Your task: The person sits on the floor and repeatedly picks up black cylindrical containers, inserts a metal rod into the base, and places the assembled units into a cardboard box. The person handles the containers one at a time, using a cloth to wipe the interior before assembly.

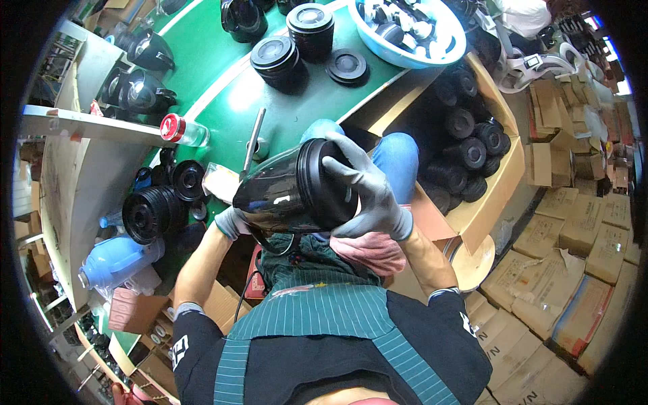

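Tilted across my lap is a dark see-through jug (270, 192), with a ribbed black round lid (322, 189) at its right end. My left hand (231, 223), in a grey glove, is closed round the jug's left end; most of its fingers are hidden behind it. Over the lid my right hand (374, 196), gloved too, has its fingers and thumb gripping the outer face and rim. A metal rod (254, 138) stands upright just beyond the jug. Left of it a clear jar with a red cap (173, 127) lies on the green table (223, 101).
Stacks of black lids (275, 54) stand on the table beside a blue basin (454, 55) of small parts. At my right an open carton (509, 172) holds many black round pieces. More black discs (145, 216) and a blue bottle (121, 260) are at left; cartons (547, 290) cover the right floor.
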